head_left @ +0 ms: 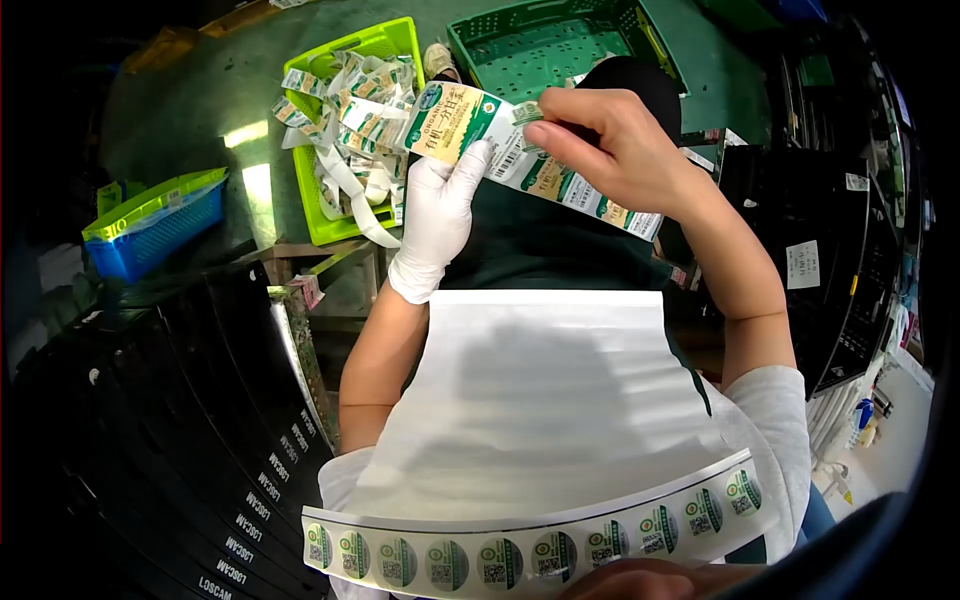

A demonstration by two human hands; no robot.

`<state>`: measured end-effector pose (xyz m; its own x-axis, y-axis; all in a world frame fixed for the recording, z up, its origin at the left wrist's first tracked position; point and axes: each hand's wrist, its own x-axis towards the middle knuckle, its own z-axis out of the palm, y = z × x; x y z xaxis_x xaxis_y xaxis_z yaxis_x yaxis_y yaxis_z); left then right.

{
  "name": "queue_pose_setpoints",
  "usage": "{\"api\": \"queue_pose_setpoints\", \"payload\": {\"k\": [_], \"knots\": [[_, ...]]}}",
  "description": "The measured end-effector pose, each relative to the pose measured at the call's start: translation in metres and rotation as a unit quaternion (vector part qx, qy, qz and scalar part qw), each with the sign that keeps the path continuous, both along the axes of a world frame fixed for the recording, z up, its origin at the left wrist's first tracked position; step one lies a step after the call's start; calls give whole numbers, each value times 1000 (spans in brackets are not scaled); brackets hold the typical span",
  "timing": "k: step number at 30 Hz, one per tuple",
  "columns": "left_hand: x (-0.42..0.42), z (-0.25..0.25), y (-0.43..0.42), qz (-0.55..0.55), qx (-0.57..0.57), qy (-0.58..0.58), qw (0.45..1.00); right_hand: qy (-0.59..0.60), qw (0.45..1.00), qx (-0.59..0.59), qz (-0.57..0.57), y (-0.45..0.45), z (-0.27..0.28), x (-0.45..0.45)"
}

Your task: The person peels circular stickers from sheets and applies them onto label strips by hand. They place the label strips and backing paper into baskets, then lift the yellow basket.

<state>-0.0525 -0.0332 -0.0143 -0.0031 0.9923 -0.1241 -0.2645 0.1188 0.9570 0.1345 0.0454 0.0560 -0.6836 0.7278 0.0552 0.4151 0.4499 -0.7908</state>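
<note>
My left hand (440, 215), in a white glove, is closed on a strip of printed labels (455, 125) in green, cream and white. The strip runs down to the right beneath my bare right hand (625, 150). Thumb and forefinger of that hand pinch a small green sticker (525, 113) at the strip's upper edge. A white backing sheet (550, 400) hangs over my front, with a row of round green stickers (500, 563) bearing square codes along its near edge.
A lime-green crate (312, 200) full of labels stands at upper left, a dark green crate (560, 25) at the top. A blue basket (160, 235) is at far left. Black crates (220, 400) stand at lower left, black panels (820, 260) at right.
</note>
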Motion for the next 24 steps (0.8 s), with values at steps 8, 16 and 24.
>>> {"api": "queue_pose_setpoints", "payload": {"k": [8,16,24], "knots": [[5,0,3,-2,45,44,998,-92,992,71,50,10,0,-6],[1,-3,2,-12,71,79,994,-186,974,118,-45,39,-2,6],[1,-8,5,-50,15,-303,952,20,994,-79,70,38,5,-21]]}}
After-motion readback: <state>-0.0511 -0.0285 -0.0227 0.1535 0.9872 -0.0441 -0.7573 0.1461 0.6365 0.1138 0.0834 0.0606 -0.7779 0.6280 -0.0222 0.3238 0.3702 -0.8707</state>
